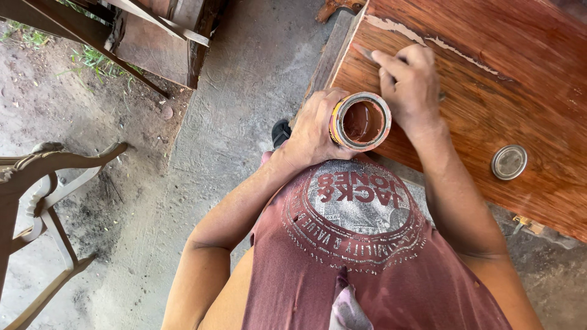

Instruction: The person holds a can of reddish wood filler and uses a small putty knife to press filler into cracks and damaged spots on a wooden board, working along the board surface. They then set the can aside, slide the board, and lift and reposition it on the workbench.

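My left hand (313, 129) grips a small open tin can (361, 121) of reddish-brown paste, held against the near edge of a reddish-brown wooden panel (526, 91). My right hand (411, 82) rests on the panel just beyond the can, its index finger stretched toward a thin flat tool (364, 52) near the panel's left edge; whether the fingers grip the tool is not clear. A pale strip of filler (428, 40) runs along a crack in the wood just past the fingertip. The can's round metal lid (509, 162) lies on the panel to the right.
A carved pale wooden chair frame (43, 183) stands at the left on the dirt and concrete floor (232, 110). Dark wooden boards and furniture parts (153, 36) lean at the top left. My foot in a dark sandal (280, 132) shows below the panel's edge.
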`<state>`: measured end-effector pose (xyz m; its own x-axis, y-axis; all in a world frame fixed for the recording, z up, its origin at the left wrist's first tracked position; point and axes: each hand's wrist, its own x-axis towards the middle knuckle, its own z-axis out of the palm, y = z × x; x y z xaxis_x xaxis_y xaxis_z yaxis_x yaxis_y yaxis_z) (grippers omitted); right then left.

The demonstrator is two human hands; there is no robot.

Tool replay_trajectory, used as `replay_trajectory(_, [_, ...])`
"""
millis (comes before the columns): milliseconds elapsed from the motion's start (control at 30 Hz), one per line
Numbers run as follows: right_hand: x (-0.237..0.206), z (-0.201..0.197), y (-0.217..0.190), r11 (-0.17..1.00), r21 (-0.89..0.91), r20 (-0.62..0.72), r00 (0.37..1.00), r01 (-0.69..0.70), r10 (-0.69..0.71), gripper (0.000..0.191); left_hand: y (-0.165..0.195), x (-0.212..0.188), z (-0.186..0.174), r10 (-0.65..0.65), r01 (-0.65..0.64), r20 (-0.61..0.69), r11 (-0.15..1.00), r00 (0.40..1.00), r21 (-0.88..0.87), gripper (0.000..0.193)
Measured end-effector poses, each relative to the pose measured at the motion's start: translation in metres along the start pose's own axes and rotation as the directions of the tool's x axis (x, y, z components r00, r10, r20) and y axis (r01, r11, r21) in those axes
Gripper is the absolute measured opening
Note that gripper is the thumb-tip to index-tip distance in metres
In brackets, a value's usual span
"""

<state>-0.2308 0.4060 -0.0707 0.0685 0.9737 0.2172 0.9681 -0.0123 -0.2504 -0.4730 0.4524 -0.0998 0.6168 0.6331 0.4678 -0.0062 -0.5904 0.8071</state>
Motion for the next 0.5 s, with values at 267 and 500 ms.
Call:
replay_trajectory(267, [-0.005, -0.006, -0.014, 1.000, 0.005, -0.019, 1.000, -0.018, 0.019, 0.025, 0.003, 0.003, -0.006, 0.005, -0.005, 0.012, 1.000, 1.000, -0.021, 0.095])
replay_trajectory(500, [-0.032, -0.103, -0.025, 0.991, 0.105, -0.061, 0.994, -0.080, 0.087, 0.029, 0.016, 0.006, -0.018, -0.030, 0.029, 0.072, 0.999, 0.997, 0.014, 0.104])
